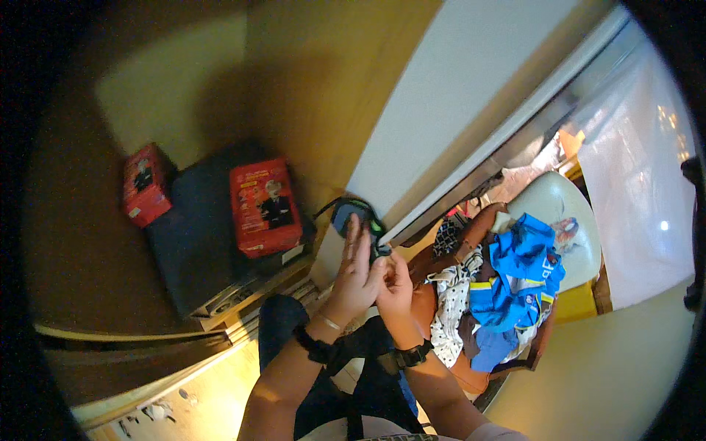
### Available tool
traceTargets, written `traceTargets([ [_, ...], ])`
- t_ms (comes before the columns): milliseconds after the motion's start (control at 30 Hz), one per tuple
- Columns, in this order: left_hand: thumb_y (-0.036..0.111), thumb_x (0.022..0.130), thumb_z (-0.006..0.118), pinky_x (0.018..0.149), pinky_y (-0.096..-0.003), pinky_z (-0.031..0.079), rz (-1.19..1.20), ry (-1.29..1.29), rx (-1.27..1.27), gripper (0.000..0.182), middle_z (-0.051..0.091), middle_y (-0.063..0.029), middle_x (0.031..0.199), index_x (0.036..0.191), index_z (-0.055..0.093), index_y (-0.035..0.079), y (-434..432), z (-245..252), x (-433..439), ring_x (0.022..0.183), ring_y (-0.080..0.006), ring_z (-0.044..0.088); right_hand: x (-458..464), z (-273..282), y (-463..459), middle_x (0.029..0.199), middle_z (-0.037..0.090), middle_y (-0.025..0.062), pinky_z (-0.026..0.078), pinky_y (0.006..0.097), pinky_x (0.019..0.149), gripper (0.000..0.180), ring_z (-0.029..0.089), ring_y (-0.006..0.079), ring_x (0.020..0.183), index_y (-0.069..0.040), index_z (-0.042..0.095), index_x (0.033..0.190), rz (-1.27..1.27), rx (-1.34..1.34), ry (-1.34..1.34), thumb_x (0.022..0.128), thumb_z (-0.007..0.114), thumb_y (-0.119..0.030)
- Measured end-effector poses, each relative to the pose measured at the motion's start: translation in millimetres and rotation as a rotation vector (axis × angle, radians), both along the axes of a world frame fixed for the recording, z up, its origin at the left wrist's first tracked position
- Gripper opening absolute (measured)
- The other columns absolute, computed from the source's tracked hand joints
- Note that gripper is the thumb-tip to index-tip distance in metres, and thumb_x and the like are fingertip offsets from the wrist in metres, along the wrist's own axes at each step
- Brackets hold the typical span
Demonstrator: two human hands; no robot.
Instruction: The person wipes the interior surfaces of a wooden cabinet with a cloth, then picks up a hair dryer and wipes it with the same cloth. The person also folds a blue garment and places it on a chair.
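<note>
Held up ahead of me is a small rounded dark blue-grey item (pixel 345 211) with black edging and a patch of green; its exact kind cannot be made out. My left hand (pixel 353 278) lies along it with the fingers stretched over its near face, which they partly cover. The thumb of that hand meets my right hand (pixel 396 284), whose bent fingertips pinch the item's lower right edge. A thin black strap or cord curves off the item's left side. Both wrists wear black bands.
To the left, two red boxes (pixel 266 209) (pixel 146 184) with a printed figure rest on a dark case (pixel 193 220). On the right, a brown armchair (pixel 427 308) bears heaped clothes, including a blue garment (pixel 521 264). A pale wall edge (pixel 436 118) rises just beyond my hands.
</note>
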State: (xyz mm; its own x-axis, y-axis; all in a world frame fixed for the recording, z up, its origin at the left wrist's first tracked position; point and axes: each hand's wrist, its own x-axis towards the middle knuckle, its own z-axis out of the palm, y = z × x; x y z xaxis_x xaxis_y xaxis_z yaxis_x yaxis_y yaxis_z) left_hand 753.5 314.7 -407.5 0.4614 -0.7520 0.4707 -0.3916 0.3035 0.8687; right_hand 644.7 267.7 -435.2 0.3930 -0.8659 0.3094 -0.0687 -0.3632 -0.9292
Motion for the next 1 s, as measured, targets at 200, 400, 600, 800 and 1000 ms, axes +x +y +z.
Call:
traceTargets([
  [200, 0.014, 0.093, 0.056, 0.111, -0.0468, 0.031, 0.104, -0.069, 0.056, 0.053, 0.038, -0.0343, 0.143, 0.135, 0.039, -0.014, 15.5, -5.9, -1.6, 0.133, -0.0483, 0.038, 1.1, 21.2, 5.3, 0.068, 0.046, -0.0070, 0.039, 0.0202, 0.056, 0.023, 0.043, 0.0027, 0.062, -0.003, 0.062, 0.114, 0.039, 0.116, -0.039, 0.091, 0.062, -0.002],
  [400, 0.007, 0.090, 0.057, 0.109, -0.0476, 0.032, 0.203, -0.169, -0.031, 0.052, 0.041, -0.0292, 0.139, 0.137, 0.041, -0.005, 6.6, 45.9, 1.4, 0.128, -0.0449, 0.040, -3.5, 76.0, -7.6, 0.079, 0.057, -0.0023, 0.042, 0.0211, 0.061, 0.015, 0.051, 0.0047, 0.069, -0.002, 0.059, 0.108, -0.143, -0.175, -0.223, 0.093, 0.057, 0.001],
  [600, 0.012, 0.092, 0.057, 0.098, -0.0456, 0.040, 0.334, -0.209, 0.013, 0.044, 0.051, -0.0262, 0.121, 0.131, 0.047, -0.005, -9.5, 66.9, -7.5, 0.114, -0.0413, 0.049, 14.2, 103.4, -33.2, 0.107, 0.055, 0.0061, 0.047, 0.0247, 0.084, 0.043, 0.056, 0.0135, 0.096, -0.004, 0.040, 0.131, -0.136, -0.113, -0.425, 0.092, 0.054, 0.006],
  [800, 0.012, 0.092, 0.057, 0.090, -0.0430, 0.042, 0.347, -0.159, 0.037, 0.027, 0.057, -0.0198, 0.106, 0.114, 0.054, -0.004, -1.8, 24.6, -10.8, 0.100, -0.0356, 0.054, 23.6, 48.9, -8.6, 0.134, 0.050, 0.0247, 0.038, 0.0393, 0.105, 0.046, 0.050, 0.0383, 0.124, 0.003, 0.047, 0.134, -0.122, -0.314, -0.077, 0.089, 0.056, 0.001],
  [1000, 0.009, 0.087, 0.060, 0.081, -0.0452, 0.045, 0.275, -0.206, 0.236, 0.022, 0.056, -0.0223, 0.097, 0.105, 0.055, -0.003, 6.2, -46.6, -3.3, 0.091, -0.0424, 0.054, 16.2, -21.0, 1.0, 0.122, 0.057, 0.0257, 0.042, 0.0395, 0.101, 0.043, 0.056, 0.0375, 0.116, 0.007, 0.051, 0.129, -0.143, -0.099, 0.002, 0.088, 0.057, -0.002],
])
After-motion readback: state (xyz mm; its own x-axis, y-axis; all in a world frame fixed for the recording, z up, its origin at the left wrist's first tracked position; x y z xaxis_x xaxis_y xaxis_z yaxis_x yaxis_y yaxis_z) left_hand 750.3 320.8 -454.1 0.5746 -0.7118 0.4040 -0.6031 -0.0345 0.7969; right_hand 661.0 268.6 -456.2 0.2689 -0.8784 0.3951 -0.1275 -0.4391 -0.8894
